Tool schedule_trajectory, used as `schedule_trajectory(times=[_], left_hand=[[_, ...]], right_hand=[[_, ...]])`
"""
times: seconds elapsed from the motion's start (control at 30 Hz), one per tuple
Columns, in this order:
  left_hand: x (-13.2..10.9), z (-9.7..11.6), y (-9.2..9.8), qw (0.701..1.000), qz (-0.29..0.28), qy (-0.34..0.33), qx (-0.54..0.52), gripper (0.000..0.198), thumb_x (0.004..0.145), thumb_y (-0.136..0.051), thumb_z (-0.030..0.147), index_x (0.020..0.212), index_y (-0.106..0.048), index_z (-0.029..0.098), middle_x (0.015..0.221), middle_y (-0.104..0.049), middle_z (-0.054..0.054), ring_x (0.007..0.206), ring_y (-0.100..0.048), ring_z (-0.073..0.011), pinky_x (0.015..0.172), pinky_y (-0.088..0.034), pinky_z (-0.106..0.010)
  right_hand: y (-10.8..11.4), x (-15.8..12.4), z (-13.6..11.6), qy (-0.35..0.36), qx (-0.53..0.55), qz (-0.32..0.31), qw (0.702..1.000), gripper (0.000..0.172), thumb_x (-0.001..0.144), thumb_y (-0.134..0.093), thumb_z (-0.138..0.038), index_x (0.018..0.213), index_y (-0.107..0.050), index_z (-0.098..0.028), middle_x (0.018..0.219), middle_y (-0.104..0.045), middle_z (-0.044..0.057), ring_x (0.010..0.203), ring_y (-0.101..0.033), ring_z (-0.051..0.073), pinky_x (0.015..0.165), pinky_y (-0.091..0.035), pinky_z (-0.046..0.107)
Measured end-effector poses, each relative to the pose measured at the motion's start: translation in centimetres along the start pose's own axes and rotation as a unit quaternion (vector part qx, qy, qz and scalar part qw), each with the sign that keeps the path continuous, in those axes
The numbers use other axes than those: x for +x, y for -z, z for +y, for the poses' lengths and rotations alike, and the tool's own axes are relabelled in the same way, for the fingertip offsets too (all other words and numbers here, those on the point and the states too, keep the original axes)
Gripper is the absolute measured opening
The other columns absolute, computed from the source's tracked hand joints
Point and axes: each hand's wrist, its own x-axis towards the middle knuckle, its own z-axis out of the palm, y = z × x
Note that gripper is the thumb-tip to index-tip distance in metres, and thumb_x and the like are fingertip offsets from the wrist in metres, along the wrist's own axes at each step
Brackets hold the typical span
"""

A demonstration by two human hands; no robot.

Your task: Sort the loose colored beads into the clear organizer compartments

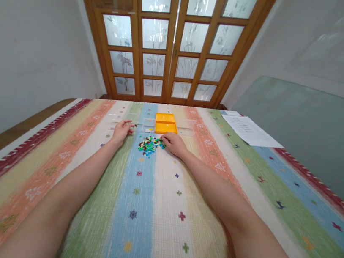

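Observation:
A loose pile of small green, blue, dark brown and pale pieces (149, 145) lies on the striped tablecloth. To its left, my left hand (122, 132) rests over the near edge of a clear plastic tray (114, 117). A small dark piece (135, 125) shows at its pinched fingertips. My right hand (174, 144) is at the pile's right edge, fingers bent together and touching the pieces; what they grip is hidden. Just beyond it lies an opened yellow plastic box (166, 127) with two shallow halves.
Another clear plastic part (188, 125) extends right of the yellow box. Printed paper sheets (248, 130) lie at the far right of the table. The striped tablecloth (164, 230) covers the table, and wooden glass-paned doors (171, 60) stand behind it.

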Motion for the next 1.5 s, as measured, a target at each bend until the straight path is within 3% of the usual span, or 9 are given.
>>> schedule_trajectory(times=[0.13, 0.33, 0.43, 0.53, 0.73, 0.93, 1.07, 1.3, 1.5], left_hand=[[0.0, -0.7, 0.2, 0.99, -0.009, -0.077, 0.115, 0.034, 0.082, -0.061, 0.034, 0.111, -0.068, 0.019, 0.098, -0.075, -0.006, 0.068, -0.064, -0.015, 0.066, -0.053, -0.029], [-1.3, -0.4, -0.1, 0.892, -0.116, -0.23, 0.371, 0.022, 0.085, -0.061, 0.03, 0.098, -0.076, 0.022, 0.096, -0.075, -0.006, 0.081, -0.064, -0.0216, 0.079, -0.05, -0.035], [-1.9, 0.1, -0.4, 0.852, -0.149, -0.26, 0.429, 0.02, 0.084, -0.064, 0.031, 0.095, -0.077, 0.021, 0.094, -0.073, -0.007, 0.084, -0.064, -0.023, 0.078, -0.05, -0.035], [-2.1, 0.4, -0.6, 0.839, -0.151, -0.264, 0.452, 0.016, 0.082, -0.065, 0.029, 0.09, -0.076, 0.022, 0.092, -0.072, -0.007, 0.085, -0.063, -0.0234, 0.079, -0.049, -0.035], [-2.2, 0.4, -0.5, 0.846, -0.142, -0.264, 0.441, 0.015, 0.085, -0.063, 0.03, 0.089, -0.075, 0.022, 0.093, -0.072, -0.007, 0.086, -0.063, -0.0231, 0.079, -0.049, -0.035], [-1.4, 0.4, 0.3, 0.889, -0.07, -0.225, 0.393, 0.018, 0.084, -0.064, 0.029, 0.096, -0.077, 0.023, 0.094, -0.076, -0.006, 0.076, -0.064, -0.0218, 0.075, -0.048, -0.035], [-0.1, 0.8, 1.7, 0.916, -0.005, -0.182, 0.358, 0.02, 0.086, -0.064, 0.034, 0.095, -0.077, 0.022, 0.085, -0.075, -0.004, 0.074, -0.064, -0.0213, 0.074, -0.047, -0.032], [1.7, 1.1, 5.3, 0.921, 0.134, -0.152, 0.332, 0.022, 0.084, -0.062, 0.031, 0.097, -0.076, 0.022, 0.083, -0.07, -0.004, 0.079, -0.062, -0.0217, 0.074, -0.045, -0.03], [2.2, 0.7, 7.2, 0.917, 0.18, -0.12, 0.336, 0.022, 0.085, -0.061, 0.032, 0.099, -0.075, 0.021, 0.077, -0.063, -0.002, 0.074, -0.058, -0.0208, 0.073, -0.043, -0.03]], right_hand=[[0.0, 0.0, 0.0, -0.003, -0.001, -0.002, 1.0, 0.024, 0.102, -0.054, -0.025, 0.101, -0.077, -0.02, 0.105, -0.076, 0.007, 0.1, -0.065, 0.021, 0.088, -0.043, 0.029], [0.1, 0.0, -0.1, 0.0, -0.003, -0.002, 1.0, 0.024, 0.103, -0.053, -0.026, 0.1, -0.077, -0.021, 0.103, -0.076, 0.007, 0.099, -0.065, 0.021, 0.088, -0.044, 0.029], [0.1, 0.0, -0.2, 0.004, 0.001, 0.002, 1.0, 0.025, 0.102, -0.053, -0.026, 0.099, -0.077, -0.021, 0.103, -0.076, 0.007, 0.098, -0.065, 0.021, 0.087, -0.044, 0.029], [0.2, 0.0, -0.3, 0.001, 0.003, 0.002, 1.0, 0.024, 0.102, -0.054, -0.025, 0.099, -0.077, -0.021, 0.102, -0.076, 0.007, 0.098, -0.065, 0.021, 0.086, -0.044, 0.03], [0.1, 0.0, -0.2, 0.0, 0.0, 0.001, 1.0, 0.024, 0.102, -0.053, -0.026, 0.099, -0.077, -0.021, 0.103, -0.076, 0.006, 0.099, -0.065, 0.021, 0.087, -0.044, 0.029], [0.1, 0.0, 0.0, 0.002, -0.004, -0.002, 1.0, 0.024, 0.102, -0.054, -0.025, 0.1, -0.077, -0.021, 0.104, -0.076, 0.006, 0.099, -0.065, 0.021, 0.088, -0.044, 0.029], [0.1, 0.0, -0.1, 0.002, 0.0, -0.003, 1.0, 0.024, 0.102, -0.054, -0.024, 0.099, -0.077, -0.021, 0.103, -0.076, 0.006, 0.099, -0.065, 0.021, 0.088, -0.044, 0.029], [0.1, -0.1, -0.1, 0.006, 0.003, 0.002, 1.0, 0.025, 0.102, -0.053, -0.025, 0.099, -0.077, -0.021, 0.101, -0.076, 0.006, 0.096, -0.065, 0.021, 0.087, -0.044, 0.029], [0.2, -0.1, 0.0, 0.001, -0.006, -0.002, 1.0, 0.025, 0.102, -0.052, -0.025, 0.099, -0.077, -0.022, 0.099, -0.076, 0.005, 0.096, -0.064, 0.021, 0.086, -0.043, 0.03]])
